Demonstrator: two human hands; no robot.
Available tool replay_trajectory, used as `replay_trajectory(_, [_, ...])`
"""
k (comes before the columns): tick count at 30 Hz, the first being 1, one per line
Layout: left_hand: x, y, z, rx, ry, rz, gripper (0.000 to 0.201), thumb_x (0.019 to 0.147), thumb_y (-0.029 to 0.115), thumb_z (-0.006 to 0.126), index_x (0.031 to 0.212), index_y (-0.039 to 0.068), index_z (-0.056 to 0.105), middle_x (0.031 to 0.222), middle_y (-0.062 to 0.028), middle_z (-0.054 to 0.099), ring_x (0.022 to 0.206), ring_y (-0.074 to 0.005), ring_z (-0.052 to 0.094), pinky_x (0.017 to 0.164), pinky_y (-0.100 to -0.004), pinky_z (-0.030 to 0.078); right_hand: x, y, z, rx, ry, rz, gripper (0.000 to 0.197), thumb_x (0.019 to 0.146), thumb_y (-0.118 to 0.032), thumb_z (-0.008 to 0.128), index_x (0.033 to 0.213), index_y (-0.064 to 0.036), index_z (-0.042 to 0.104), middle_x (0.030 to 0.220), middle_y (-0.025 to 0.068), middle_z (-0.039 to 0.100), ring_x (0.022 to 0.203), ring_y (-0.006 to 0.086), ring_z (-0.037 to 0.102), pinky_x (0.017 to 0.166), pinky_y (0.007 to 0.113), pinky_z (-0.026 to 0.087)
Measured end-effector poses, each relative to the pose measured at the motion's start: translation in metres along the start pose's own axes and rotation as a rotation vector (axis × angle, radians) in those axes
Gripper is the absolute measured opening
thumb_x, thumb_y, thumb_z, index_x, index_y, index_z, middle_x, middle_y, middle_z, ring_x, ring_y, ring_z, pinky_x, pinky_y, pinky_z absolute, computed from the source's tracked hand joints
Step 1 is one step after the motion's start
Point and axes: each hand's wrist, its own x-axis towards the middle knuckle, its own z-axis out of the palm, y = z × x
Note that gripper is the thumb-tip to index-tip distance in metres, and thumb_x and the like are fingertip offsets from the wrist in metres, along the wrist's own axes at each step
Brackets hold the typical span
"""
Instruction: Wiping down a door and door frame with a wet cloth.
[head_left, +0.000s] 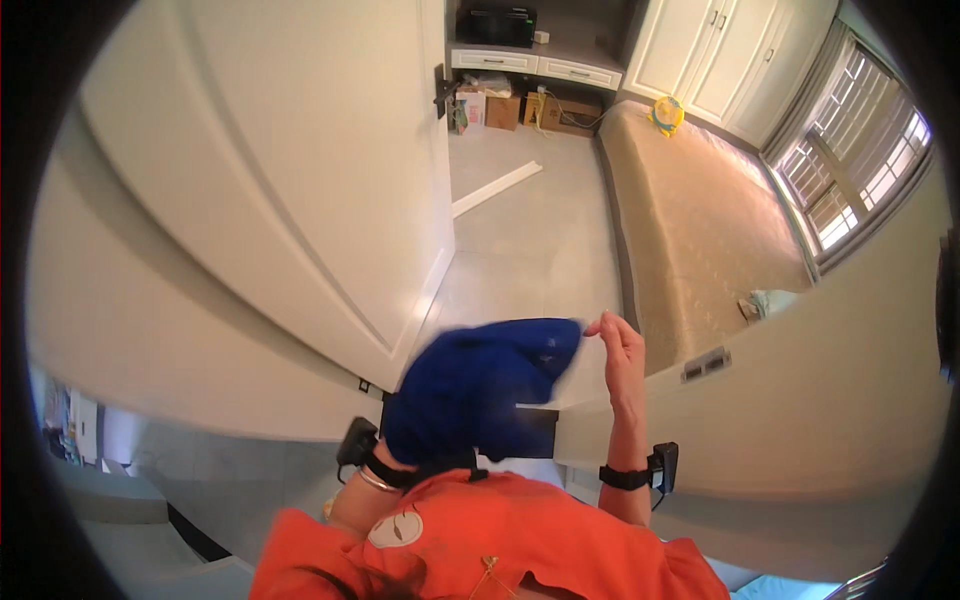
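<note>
Doorway scene, white door [290,190] swung open at left, pale wall on both sides. Nearest I see orange shirt [480,540]. Blue cloth [480,385] covers left hand [400,450], grip hidden, I cannot tell. Right hand [618,345] pinches cloth corner between fingertips, cloth lying left of it. Beyond: grey floor, beige bed [700,220], cardboard boxes [520,110], barred window [850,160].

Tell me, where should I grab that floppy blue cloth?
Grab the blue cloth by its top right corner, coming from the right side. That corner sticks out free, right by the right hand, whose fingertips already pinch there. The left hand is hidden under the bunched lower part, so that end is already held.
</note>
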Motion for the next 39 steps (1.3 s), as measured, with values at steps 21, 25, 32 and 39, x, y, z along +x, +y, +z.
replay_trajectory(21, [0.557, -0.076, 0.007, -0.748, 0.157, -0.66, 0.048, 0.085, 0.044, 0.049, 0.117, 0.008, 0.048, 0.118, -0.0051, 0.05, 0.107, -0.019, 0.047, 0.088, -0.0336, 0.038, 0.513, 0.139, 0.022, -0.082, -0.473, 0.274, 0.029, 0.083, -0.017, 0.054, 0.107, -0.0014, 0.051, 0.106, 0.0109, 0.056, 0.096, 0.0184, 0.055, 0.083, 0.03, 0.044])
replay_trajectory(25, [0.644, -0.121, 0.014, -1.593, 0.056, -0.44, 0.043, 0.088, 0.034, 0.046, 0.121, 0.006, 0.047, 0.116, -0.0087, 0.054, 0.107, -0.0198, 0.051, 0.094, -0.0353, 0.038, 0.602, 0.157, 0.084, -0.232, -0.707, -0.085, 0.04, 0.08, -0.019, 0.059, 0.115, -0.0019, 0.049, 0.106, 0.0136, 0.057, 0.099, 0.0249, 0.055, 0.084, 0.033, 0.042])
replay_trajectory(32, [0.722, -0.188, -0.039, -1.671, 0.701, -0.446, 0.031, 0.074, 0.008, 0.046, 0.103, -0.001, 0.056, 0.094, -0.0126, 0.061, 0.091, -0.0231, 0.059, 0.082, -0.0343, 0.048, 0.752, 0.164, 0.169, -0.759, -1.458, -0.334, 0.029, 0.076, -0.016, 0.051, 0.102, -0.003, 0.055, 0.095, 0.0183, 0.057, 0.089, 0.0339, 0.056, 0.075, 0.041, 0.044])
replay_trajectory(39, [0.78, -0.251, -0.054, -0.791, 1.244, -0.744, 0.03, 0.065, 0.005, 0.053, 0.093, -0.003, 0.059, 0.076, -0.0093, 0.061, 0.065, -0.0188, 0.058, 0.06, -0.0278, 0.048, 0.924, 0.24, 0.204, -0.855, -1.757, -0.319, 0.041, 0.083, -0.032, 0.053, 0.113, -0.005, 0.054, 0.112, 0.0193, 0.054, 0.103, 0.0348, 0.05, 0.088, 0.041, 0.039])
